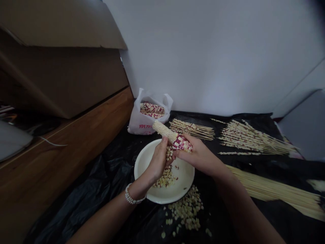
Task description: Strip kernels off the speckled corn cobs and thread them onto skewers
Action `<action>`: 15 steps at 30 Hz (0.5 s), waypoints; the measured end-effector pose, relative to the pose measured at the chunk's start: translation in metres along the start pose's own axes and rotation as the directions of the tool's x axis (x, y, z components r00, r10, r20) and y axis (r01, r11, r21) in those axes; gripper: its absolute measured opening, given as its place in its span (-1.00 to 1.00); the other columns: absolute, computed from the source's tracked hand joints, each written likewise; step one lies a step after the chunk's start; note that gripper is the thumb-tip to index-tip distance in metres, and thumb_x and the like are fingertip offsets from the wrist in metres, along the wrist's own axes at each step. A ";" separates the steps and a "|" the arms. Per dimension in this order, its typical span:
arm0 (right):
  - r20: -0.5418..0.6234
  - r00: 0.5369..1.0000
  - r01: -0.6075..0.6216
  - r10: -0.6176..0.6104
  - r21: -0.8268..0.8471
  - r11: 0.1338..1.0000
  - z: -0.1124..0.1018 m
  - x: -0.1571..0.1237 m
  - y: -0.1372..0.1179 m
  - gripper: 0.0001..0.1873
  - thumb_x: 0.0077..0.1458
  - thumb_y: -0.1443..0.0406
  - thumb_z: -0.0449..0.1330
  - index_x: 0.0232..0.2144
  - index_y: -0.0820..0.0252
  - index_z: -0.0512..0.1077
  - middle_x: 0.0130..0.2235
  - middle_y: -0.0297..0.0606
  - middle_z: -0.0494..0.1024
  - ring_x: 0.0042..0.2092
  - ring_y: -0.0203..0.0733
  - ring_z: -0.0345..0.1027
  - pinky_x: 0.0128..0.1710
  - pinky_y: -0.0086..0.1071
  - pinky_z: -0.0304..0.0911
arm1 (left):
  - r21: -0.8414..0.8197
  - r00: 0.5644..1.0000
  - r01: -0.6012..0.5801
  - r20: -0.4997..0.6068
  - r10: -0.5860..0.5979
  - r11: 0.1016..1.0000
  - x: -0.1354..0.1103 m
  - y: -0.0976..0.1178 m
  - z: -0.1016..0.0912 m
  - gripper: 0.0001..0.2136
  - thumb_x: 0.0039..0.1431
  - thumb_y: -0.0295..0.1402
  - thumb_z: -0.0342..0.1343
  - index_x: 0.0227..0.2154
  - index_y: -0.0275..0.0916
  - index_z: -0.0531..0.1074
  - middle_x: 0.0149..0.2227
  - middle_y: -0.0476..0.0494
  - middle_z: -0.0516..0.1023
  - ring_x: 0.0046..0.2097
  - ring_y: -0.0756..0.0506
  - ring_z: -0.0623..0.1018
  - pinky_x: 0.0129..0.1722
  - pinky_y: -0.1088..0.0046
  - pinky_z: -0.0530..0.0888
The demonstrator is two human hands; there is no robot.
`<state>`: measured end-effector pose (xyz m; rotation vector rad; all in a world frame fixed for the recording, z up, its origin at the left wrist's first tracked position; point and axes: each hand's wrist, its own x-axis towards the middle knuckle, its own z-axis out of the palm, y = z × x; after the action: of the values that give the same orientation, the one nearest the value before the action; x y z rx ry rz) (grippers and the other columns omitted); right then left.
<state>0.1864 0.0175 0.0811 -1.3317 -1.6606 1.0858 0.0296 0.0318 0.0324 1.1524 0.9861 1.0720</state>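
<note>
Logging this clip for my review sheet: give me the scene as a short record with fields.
Left hand: curled around corn cob, at the edge of its stripped part
Right hand: holds the cob's kernelled end
Below: white bowl holding shelled kernels
Beside bowl: loose kernels on black sheet
Far side: bag of cobs, kernel-threaded skewers
Right: bare skewers

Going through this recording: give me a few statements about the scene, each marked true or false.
1. The left hand and the right hand both grip one corn cob. True.
2. The cob is held over a black bowl. False: the bowl is white.
3. Loose kernels lie on the black sheet outside the bowl. True.
4. The plastic bag is empty. False: speckled cobs lie inside.
5. The bracelet is on the right wrist. False: it is on the left wrist.
</note>
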 end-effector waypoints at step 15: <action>-0.040 0.999 -0.003 -0.002 -0.118 0.993 0.010 -0.004 -0.011 -0.70 -0.04 0.31 0.23 -0.17 0.16 0.43 -0.27 -0.27 0.59 -0.30 -0.17 0.40 -0.27 -0.32 0.27 | 0.187 0.993 -0.109 -0.032 0.117 0.976 -0.001 0.001 0.000 -0.47 0.31 0.16 -0.14 -0.36 -0.23 0.41 -0.44 -0.10 0.44 -0.42 -0.06 0.38 -0.44 0.42 0.33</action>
<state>0.1740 0.0108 0.0869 -1.4194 -1.7173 0.9675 0.0292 0.0311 0.0338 1.3554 1.0816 1.1168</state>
